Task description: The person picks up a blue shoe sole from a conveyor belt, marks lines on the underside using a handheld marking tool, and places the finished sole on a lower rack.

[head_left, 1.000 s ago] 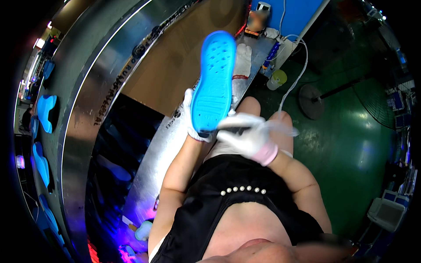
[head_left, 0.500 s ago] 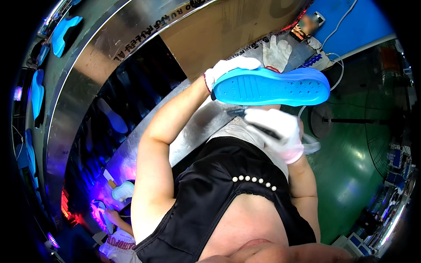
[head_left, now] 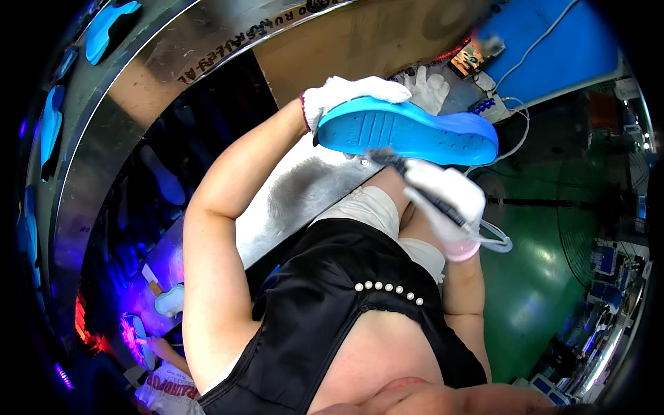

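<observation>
My left hand [head_left: 353,95], in a white knit glove, grips a bright blue shoe sole [head_left: 408,135] along its far edge and left end. The sole lies roughly level across my view, one broad face with grooves and small holes turned toward me. Below it, my right hand [head_left: 449,200], gloved in white and blurred by motion, is closed around a slim black brush [head_left: 443,205] with a pale hose at its back end. Its dark bristle tip is at the sole's near edge; the blur hides whether they touch.
A metal bench [head_left: 297,183] carries an empty white glove [head_left: 429,90] beyond the sole. More blue soles [head_left: 52,124] rest on a belt at left. A co-worker's arm [head_left: 169,355] shows lower left. A fan [head_left: 581,228] stands at right, above green floor.
The sole and both hands have shifted left in view. The sole has tilted a little, and the brush tip has come up to its near edge.
</observation>
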